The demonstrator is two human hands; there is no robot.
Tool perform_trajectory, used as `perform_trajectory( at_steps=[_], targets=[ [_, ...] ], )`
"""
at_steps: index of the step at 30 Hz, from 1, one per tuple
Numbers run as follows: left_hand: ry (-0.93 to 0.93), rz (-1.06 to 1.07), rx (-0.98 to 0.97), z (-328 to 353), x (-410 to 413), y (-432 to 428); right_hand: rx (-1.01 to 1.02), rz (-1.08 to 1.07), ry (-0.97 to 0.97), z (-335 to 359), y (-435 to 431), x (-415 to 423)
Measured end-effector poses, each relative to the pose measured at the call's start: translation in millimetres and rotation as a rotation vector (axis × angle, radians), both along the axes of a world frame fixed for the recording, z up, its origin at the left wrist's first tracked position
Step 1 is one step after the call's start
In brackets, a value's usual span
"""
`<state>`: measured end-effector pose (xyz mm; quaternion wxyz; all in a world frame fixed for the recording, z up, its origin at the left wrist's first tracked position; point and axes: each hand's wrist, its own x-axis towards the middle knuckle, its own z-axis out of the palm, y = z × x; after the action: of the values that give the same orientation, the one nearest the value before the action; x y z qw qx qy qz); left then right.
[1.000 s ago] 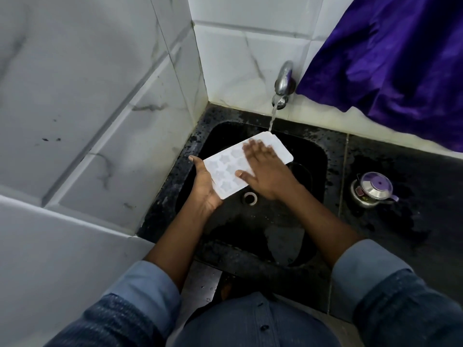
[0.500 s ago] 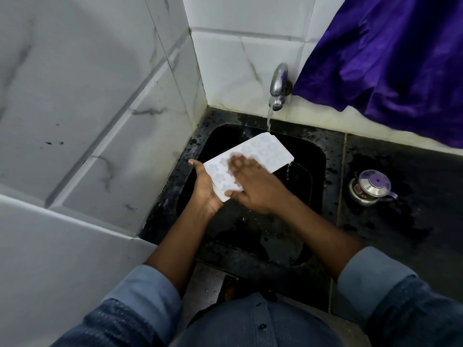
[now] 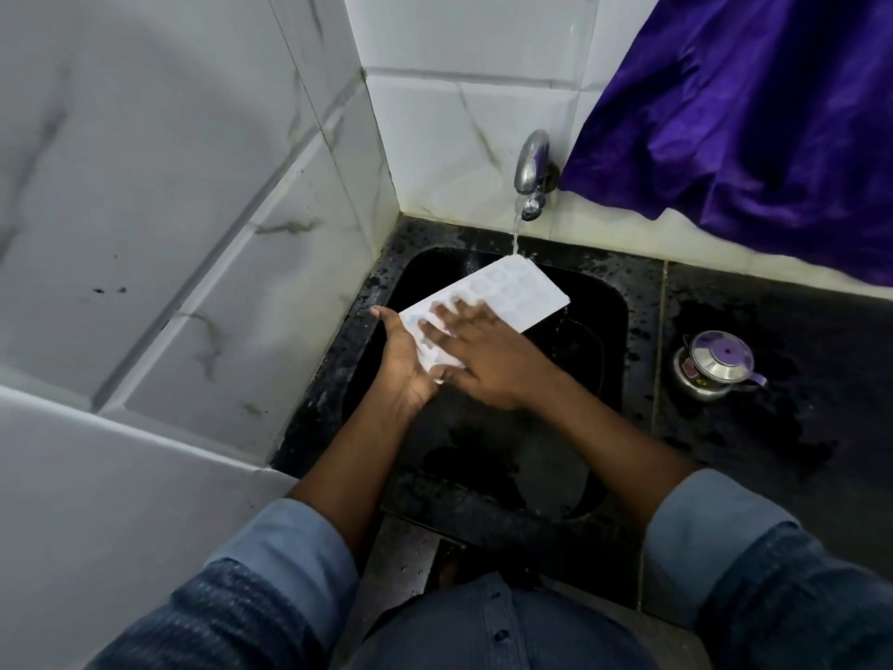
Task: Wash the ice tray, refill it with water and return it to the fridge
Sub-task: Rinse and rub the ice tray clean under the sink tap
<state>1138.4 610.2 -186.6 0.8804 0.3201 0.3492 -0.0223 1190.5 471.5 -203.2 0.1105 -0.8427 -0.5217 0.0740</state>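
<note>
White ice tray (image 3: pixel 507 295), long axis slanting away-rightward (corner under stream (image 3: pixel 515 234)).

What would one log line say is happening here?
step: washing | ice tray: tilted over sink, under tap stream | left hand: holds its near end | right hand: flat on top

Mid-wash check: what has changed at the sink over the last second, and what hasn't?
The right hand, flat and open, has slid along the ice tray from its middle toward the near end, close to the left hand. Nothing was grasped or released. Unchanged: the left hand holds that end, the tap runs onto the far corner, the steel pot sits beside the sink.
</note>
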Motion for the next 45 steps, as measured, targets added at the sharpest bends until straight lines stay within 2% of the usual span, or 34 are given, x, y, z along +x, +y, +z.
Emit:
perform_trajectory(
  at_steps=[4,6,8,12,14,17,20,23,26,29,31,37,39,42,45],
  targets=[
    [0.016,0.017,0.011,6,5,2,-0.076,-0.378,0.086,-1,-19,44],
    [0.000,-0.005,0.008,4,9,0,-0.077,-0.463,0.139,0,-18,45],
    [-0.012,-0.021,0.017,6,14,-4,-0.077,-0.387,0.142,2,-7,28],
    [0.109,0.003,0.026,2,18,-10,0.007,-0.077,0.115,-7,0,-5],
    [0.085,-0.048,0.025,4,20,-8,0.079,-0.074,0.193,-10,-7,1],
    [0.070,-0.104,-0.006,13,27,-9,0.156,-0.185,0.326,-11,-14,10],
    [0.074,-0.140,0.081,25,36,-12,0.243,-0.245,0.350,-11,-15,10],
    [0.086,-0.135,0.179,29,44,-14,0.469,-0.295,0.507,-12,-13,11],
    [0.007,-0.183,0.283,31,48,-19,0.741,-0.422,0.654,-6,-10,7],
    [-0.103,-0.288,0.376,30,48,-22,0.961,-0.736,0.743,-7,-12,14],
    [-0.135,-0.339,0.463,23,49,-20,1.125,-0.897,0.867,-13,-18,21],
    [0.050,-0.058,0.934,-33,59,11,1.441,-1.157,1.436,-27,-42,38],
    [0.118,-0.077,0.913,-46,62,23,1.535,-1.187,1.563,-32,-53,45],
    [0.128,-0.129,0.665,-54,74,31,1.622,-1.231,1.658,-39,-68,54],
    [0.114,-0.262,0.457,-49,88,26,1.638,-1.280,1.654,-46,-84,63]
  ],
)
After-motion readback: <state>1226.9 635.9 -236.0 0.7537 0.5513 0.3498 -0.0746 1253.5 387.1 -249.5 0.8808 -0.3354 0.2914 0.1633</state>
